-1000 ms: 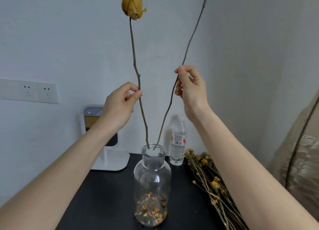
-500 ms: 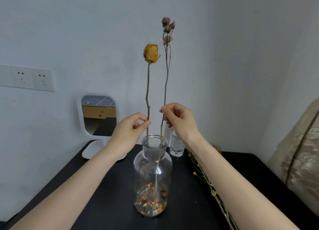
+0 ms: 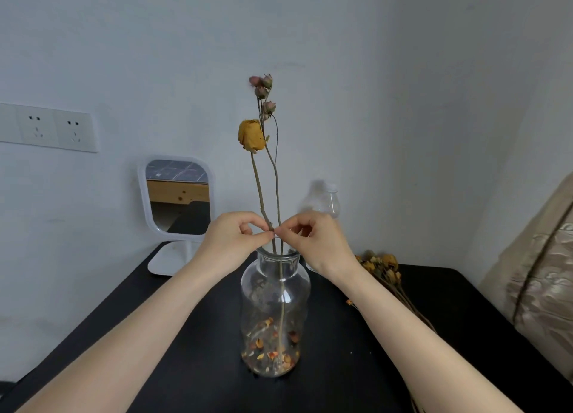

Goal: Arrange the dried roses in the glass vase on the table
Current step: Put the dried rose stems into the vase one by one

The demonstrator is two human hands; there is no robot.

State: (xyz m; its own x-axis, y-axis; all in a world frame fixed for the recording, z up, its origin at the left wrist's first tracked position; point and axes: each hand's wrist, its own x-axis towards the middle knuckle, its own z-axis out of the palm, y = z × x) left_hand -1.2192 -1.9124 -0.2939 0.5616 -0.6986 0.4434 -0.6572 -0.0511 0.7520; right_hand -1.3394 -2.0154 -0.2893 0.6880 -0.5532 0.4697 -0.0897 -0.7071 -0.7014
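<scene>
1. A white double wall socket [image 3: 49,127] sits on the pale wall at far left.
2. A white-framed, rounded standing mirror [image 3: 178,195] rests on the back left corner of the black table [image 3: 148,335].
3. The left hand [image 3: 235,239] pinches the thin brown stem of a dried yellow rose [image 3: 251,134] between thumb and forefinger, just above the vase mouth. The other fingers are curled.
4. The yellow rose stands nearly upright, tilted slightly left, with its stem running down into the neck of the vase.
5. A clear, round-shouldered glass vase [image 3: 297,295] stands upright at the middle of the table, with loose orange and brown dried petals [image 3: 269,350] on its bottom. One stem reaches down among them.
6. A sprig of small dried pink rosebuds [image 3: 263,90] rises above the yellow bloom, its stem also entering the vase.
7. The right hand [image 3: 313,242] pinches the sprig's stem with thumb and forefinger, fingertips almost touching those of the left hand.
8. A clear plastic bottle [image 3: 322,200] stands behind the right hand, blurred.
9. A bunch of dried yellow flowers [image 3: 381,267] lies on the table to the right of the vase.
10. Beige patterned fabric [image 3: 542,273] fills the right edge.
</scene>
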